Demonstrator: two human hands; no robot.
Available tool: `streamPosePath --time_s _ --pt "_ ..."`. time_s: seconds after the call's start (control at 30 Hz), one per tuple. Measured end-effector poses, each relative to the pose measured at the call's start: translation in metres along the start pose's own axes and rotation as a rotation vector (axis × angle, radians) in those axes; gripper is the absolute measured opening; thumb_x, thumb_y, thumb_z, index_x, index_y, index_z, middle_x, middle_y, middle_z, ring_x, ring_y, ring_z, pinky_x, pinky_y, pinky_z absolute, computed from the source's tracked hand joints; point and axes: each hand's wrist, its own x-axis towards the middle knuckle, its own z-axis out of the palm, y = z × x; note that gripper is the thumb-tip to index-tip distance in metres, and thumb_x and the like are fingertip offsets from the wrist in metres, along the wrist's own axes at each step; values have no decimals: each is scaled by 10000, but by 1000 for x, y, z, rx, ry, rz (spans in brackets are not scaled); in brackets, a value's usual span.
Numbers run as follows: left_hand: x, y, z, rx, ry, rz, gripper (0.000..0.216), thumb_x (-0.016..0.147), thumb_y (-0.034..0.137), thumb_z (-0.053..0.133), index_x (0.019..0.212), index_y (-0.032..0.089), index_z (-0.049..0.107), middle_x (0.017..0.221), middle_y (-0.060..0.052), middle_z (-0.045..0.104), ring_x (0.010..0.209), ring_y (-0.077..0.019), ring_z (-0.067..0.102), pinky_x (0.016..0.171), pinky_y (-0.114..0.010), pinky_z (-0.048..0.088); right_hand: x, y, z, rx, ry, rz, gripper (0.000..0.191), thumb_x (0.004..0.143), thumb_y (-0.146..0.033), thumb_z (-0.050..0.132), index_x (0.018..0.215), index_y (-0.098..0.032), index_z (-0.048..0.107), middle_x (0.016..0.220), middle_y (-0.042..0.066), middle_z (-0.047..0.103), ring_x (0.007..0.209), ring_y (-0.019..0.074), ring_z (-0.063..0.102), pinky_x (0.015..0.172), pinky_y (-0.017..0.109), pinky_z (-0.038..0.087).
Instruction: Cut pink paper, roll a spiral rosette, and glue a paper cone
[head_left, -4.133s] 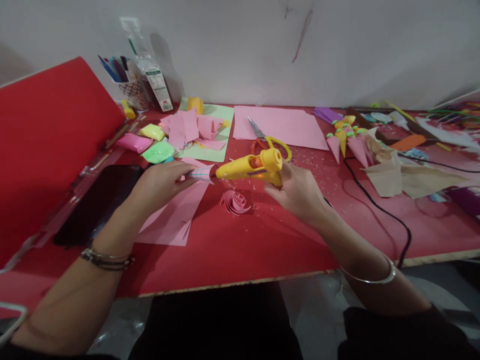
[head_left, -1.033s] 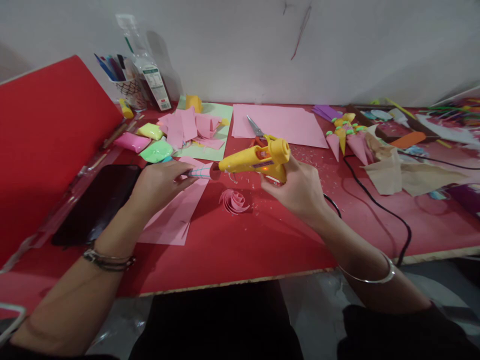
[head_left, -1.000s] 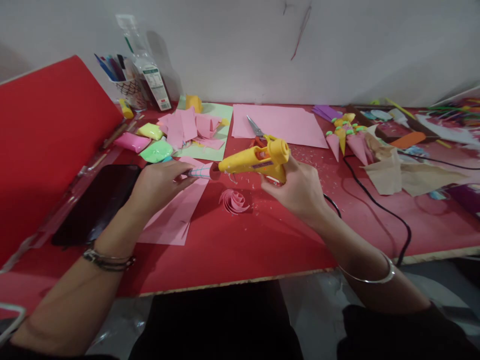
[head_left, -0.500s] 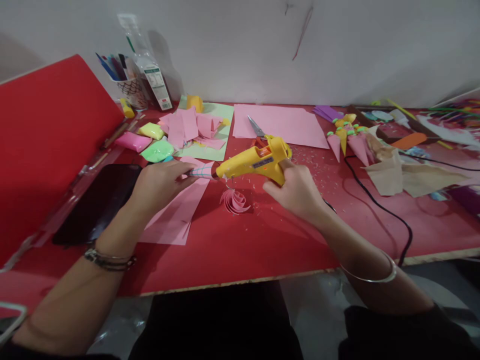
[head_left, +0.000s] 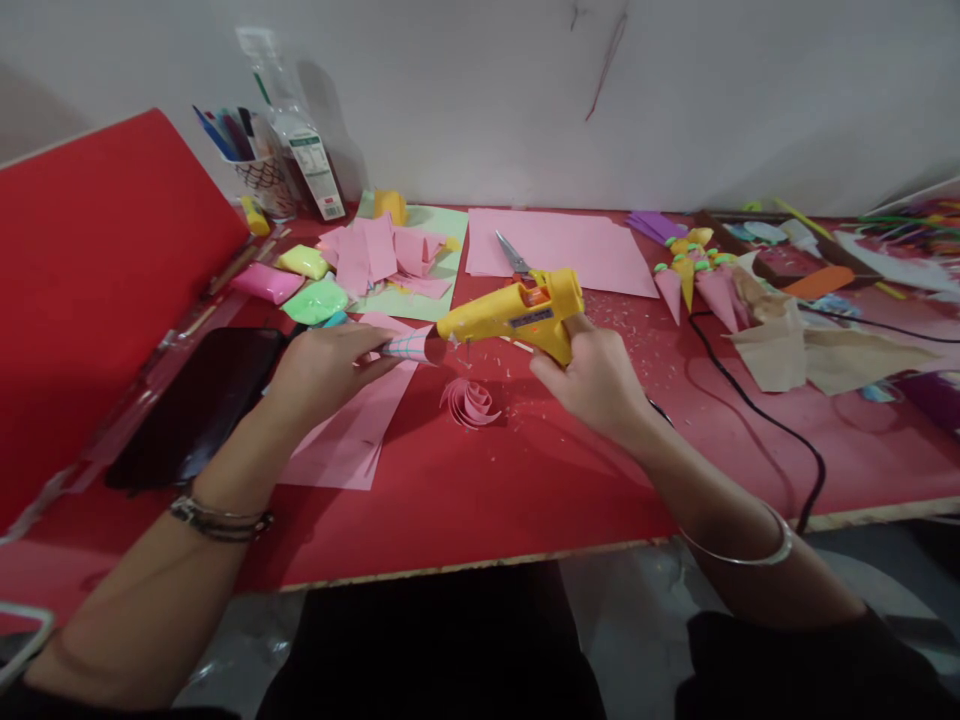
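Observation:
My left hand [head_left: 319, 372] pinches a small pink paper cone [head_left: 411, 346] marked with blue-green lines, its wide end facing right. Wrapped round the handle of a yellow hot glue gun [head_left: 517, 312] is my right hand [head_left: 596, 378]. The gun's nozzle points left at the cone's open end; whether they touch I cannot tell. Below the nozzle a curled pink paper spiral [head_left: 472, 402] lies on the red table [head_left: 480, 510]. Pink paper sheets [head_left: 341, 440] lie under and beside my left hand. Scissors [head_left: 513, 254] rest behind the gun, partly hidden by it.
A dark phone [head_left: 199, 410] lies left of the pink sheets. Behind it are clay packets [head_left: 315, 300], a pen cup [head_left: 262, 180] and a bottle [head_left: 311, 160]. Small paper cones [head_left: 712, 290] stand at the right, near a black cord [head_left: 757, 410] and brown paper [head_left: 847, 355].
The glue gun has shifted slightly right, its nozzle drawing back from the cone's open end. The cone has turned a little, showing more of its opening. The rest stays put.

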Motion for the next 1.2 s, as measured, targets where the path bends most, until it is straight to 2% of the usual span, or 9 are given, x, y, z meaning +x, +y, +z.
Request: streamPosePath --time_s 0.17,0.5,0.77,1.0,1.2 --pt "0 1 -3 -27 8 -57 309 809 404 409 871 191 625 712 -41 653 621 -163 578 525 -240 364 -1 1 1 -74 12 8 400 651 -249 416 1026 -145 506 515 -10 479 411 114 382 433 236 214" --pt "-1 3 -8 -22 19 -100 314 818 393 418 939 183 618 834 -42 658 648 -144 559 531 -227 369 -1 2 -1 -71 -27 -50 350 629 -224 439 960 -148 524 506 -22 463 411 101 355 430 229 215" --pt "0 3 -8 -57 39 -98 257 811 314 431 922 153 598 851 -64 656 670 -151 565 589 -241 403 2 2 -1 181 -63 -11 237 633 -279 503 835 -158 532 484 -51 429 413 84 371 409 221 260" --pt "1 4 -7 -143 105 -60 238 784 342 394 725 168 544 657 -37 620 547 -125 546 523 -215 407 4 9 1 371 -25 87 290 609 -384 594 782 -167 510 507 -68 394 416 60 342 390 212 276" --pt "-2 5 -7 -130 134 -65 158 767 286 420 723 190 538 657 -27 622 592 -135 561 549 -227 420 7 12 -2 433 23 144 302 599 -390 616 756 -155 511 503 -66 402 418 56 340 386 211 286"
